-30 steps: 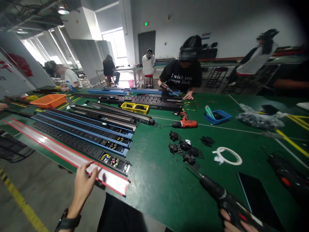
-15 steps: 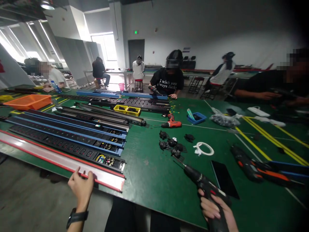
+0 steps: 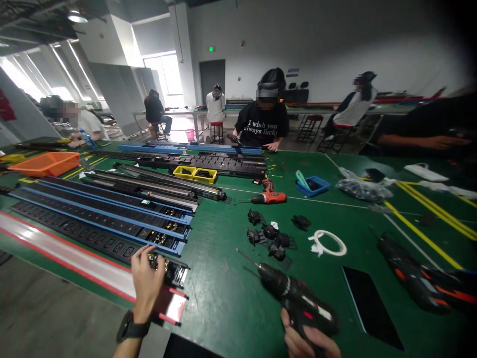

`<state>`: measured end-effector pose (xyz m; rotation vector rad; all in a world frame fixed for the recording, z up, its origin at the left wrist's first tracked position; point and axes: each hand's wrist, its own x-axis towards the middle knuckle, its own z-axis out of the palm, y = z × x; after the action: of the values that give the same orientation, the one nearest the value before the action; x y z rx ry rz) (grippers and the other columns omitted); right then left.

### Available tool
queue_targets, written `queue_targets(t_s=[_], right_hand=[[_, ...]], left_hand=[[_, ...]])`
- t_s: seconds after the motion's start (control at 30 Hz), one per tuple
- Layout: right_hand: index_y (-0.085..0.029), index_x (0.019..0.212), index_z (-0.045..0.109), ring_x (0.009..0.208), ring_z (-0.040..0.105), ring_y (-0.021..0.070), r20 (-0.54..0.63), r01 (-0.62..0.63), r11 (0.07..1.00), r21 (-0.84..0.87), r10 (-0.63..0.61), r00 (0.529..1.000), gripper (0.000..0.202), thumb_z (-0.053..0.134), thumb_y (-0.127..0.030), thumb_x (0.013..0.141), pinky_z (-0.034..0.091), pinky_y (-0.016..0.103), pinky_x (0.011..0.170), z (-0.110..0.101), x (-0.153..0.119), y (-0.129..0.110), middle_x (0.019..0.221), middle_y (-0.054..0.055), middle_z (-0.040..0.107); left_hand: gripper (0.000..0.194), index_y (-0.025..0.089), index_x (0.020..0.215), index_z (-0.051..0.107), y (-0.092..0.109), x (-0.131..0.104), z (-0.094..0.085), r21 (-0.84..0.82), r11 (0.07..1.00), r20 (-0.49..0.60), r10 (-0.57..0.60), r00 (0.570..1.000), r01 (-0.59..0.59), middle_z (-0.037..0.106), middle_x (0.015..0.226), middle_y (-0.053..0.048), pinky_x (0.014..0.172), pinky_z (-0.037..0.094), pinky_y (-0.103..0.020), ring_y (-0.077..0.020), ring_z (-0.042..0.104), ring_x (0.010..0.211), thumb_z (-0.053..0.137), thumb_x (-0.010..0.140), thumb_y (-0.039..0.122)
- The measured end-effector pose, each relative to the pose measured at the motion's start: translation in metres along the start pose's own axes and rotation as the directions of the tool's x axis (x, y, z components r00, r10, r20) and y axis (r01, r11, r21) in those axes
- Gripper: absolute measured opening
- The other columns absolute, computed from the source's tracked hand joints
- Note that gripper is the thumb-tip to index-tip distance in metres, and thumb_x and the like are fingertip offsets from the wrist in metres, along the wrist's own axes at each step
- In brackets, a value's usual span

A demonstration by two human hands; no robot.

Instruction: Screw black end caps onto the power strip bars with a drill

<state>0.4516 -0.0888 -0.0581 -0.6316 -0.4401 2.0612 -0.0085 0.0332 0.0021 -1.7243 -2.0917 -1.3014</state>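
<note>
My left hand (image 3: 146, 281), with a dark watch at the wrist, reaches over the near end of a black socket strip (image 3: 112, 242). Its fingers are bent and apart, and the strip's exposed wiring shows between finger and thumb; whether they touch it is unclear. Beneath this wrist lies a red-edged channel (image 3: 174, 304) with a pale, shiny inside. My right hand (image 3: 311, 340), partly cut off by the bottom edge, is wrapped round the handle of a black cordless drill (image 3: 298, 298). The drill's long bit points up and left over the green table.
Blue-edged strips (image 3: 164, 224) lie beyond the black one. Several black plastic parts (image 3: 270, 232), a white cable coil (image 3: 330, 242), an orange drill (image 3: 269, 198) and a dark tablet-like slab (image 3: 368, 303) lie on the table (image 3: 216, 258). A co-worker (image 3: 263, 122) sits opposite.
My left hand has moved right and up from the red-edged channel to the black strip's wired end. The drill in my right hand has swung left. The view has shifted slightly.
</note>
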Motion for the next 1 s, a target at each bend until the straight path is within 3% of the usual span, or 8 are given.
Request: queue_targets(t_s=[0.13, 0.23, 0.37, 0.47, 0.57, 0.73, 0.83, 1.0], right_hand=[[-0.017, 0.116, 0.07, 0.068, 0.062, 0.0158, -0.021, 0.025, 1.0, -0.003, -0.025, 0.999, 0.042, 0.083, -0.031, 0.079, 0.053, 0.03, 0.069, 0.055, 0.086, -0.004, 0.075, 0.002, 0.064], [-0.014, 0.123, 0.07, 0.085, 0.068, 0.0166, -0.033, -0.026, 0.999, 0.033, 0.027, 0.999, 0.046, 0.082, -0.02, 0.079, 0.056, 0.028, 0.075, 0.08, 0.151, -0.02, 0.101, 0.008, 0.071], [-0.018, 0.12, 0.068, 0.07, 0.065, 0.0128, -0.045, 0.056, 0.997, 0.048, -0.054, 0.998, 0.042, 0.077, -0.015, 0.08, 0.056, 0.025, 0.062, 0.092, 0.225, -0.047, 0.101, 0.006, 0.072], [-0.018, 0.116, 0.066, 0.062, 0.061, 0.0111, -0.059, 0.05, 0.996, 0.075, -0.046, 0.997, 0.036, 0.073, -0.013, 0.081, 0.058, 0.025, 0.059, 0.093, 0.272, -0.066, 0.098, 0.006, 0.073], [-0.015, 0.11, 0.065, 0.058, 0.059, 0.0106, -0.065, 0.036, 0.993, 0.11, -0.029, 0.997, 0.029, 0.07, -0.013, 0.081, 0.056, 0.023, 0.055, 0.09, 0.308, -0.081, 0.093, 0.007, 0.073], [-0.013, 0.101, 0.066, 0.055, 0.056, 0.0102, -0.064, 0.093, 0.991, 0.099, -0.087, 0.994, 0.025, 0.075, -0.019, 0.079, 0.049, 0.022, 0.048, 0.07, 0.33, -0.092, 0.085, 0.007, 0.07], [-0.013, 0.101, 0.068, 0.057, 0.057, 0.011, -0.068, 0.109, 0.994, 0.028, -0.107, 0.992, 0.024, 0.076, -0.025, 0.082, 0.049, 0.023, 0.05, 0.05, 0.32, -0.097, 0.087, 0.008, 0.07], [-0.014, 0.103, 0.07, 0.056, 0.055, 0.0106, -0.117, 0.052, 0.998, -0.034, -0.056, 0.992, 0.021, 0.073, -0.025, 0.085, 0.047, 0.023, 0.051, 0.025, 0.286, -0.117, 0.087, 0.007, 0.07]], left_hand=[[0.029, 0.022, 0.121, 0.064, -0.005, 0.031, 0.032, -0.011, 0.997, 0.145, 0.08, 0.986, -0.08, 0.058, 0.127, -0.013, 0.113, 0.047, -0.052, -0.0309, 0.057, 0.127, 0.058, 0.093, 0.03], [0.026, 0.024, 0.118, 0.066, -0.009, 0.067, 0.046, -0.04, 0.986, 0.211, 0.164, 0.964, -0.159, 0.058, 0.129, -0.012, 0.114, 0.047, -0.049, -0.0294, 0.058, 0.128, 0.057, 0.094, 0.028], [0.024, 0.024, 0.114, 0.067, -0.005, 0.134, 0.081, -0.049, 0.965, 0.28, 0.262, 0.924, -0.259, 0.063, 0.125, -0.011, 0.109, 0.05, -0.046, -0.0279, 0.061, 0.122, 0.056, 0.093, 0.026], [0.028, 0.022, 0.118, 0.066, 0.002, 0.182, 0.126, 0.075, 0.951, 0.402, 0.247, 0.882, -0.301, 0.067, 0.125, -0.012, 0.106, 0.05, -0.045, -0.0289, 0.062, 0.121, 0.053, 0.095, 0.032], [0.035, 0.018, 0.111, 0.069, 0.008, 0.214, 0.173, 0.129, 0.94, 0.453, 0.227, 0.862, -0.315, 0.07, 0.118, -0.016, 0.102, 0.049, -0.046, -0.0327, 0.063, 0.115, 0.055, 0.096, 0.046], [0.042, 0.016, 0.094, 0.07, 0.008, 0.232, 0.222, 0.138, 0.936, 0.495, 0.218, 0.841, -0.324, 0.072, 0.098, -0.018, 0.097, 0.044, -0.045, -0.0333, 0.064, 0.106, 0.051, 0.096, 0.054], [0.041, 0.017, 0.088, 0.069, 0.004, 0.235, 0.231, 0.094, 0.933, 0.528, 0.248, 0.812, -0.346, 0.071, 0.091, -0.016, 0.092, 0.043, -0.042, -0.0307, 0.063, 0.1, 0.047, 0.099, 0.049], [0.038, 0.019, 0.08, 0.068, 0.002, 0.237, 0.231, 0.011, 0.921, 0.573, 0.314, 0.757, -0.39, 0.069, 0.078, -0.012, 0.087, 0.041, -0.039, -0.0271, 0.06, 0.089, 0.042, 0.099, 0.038]])
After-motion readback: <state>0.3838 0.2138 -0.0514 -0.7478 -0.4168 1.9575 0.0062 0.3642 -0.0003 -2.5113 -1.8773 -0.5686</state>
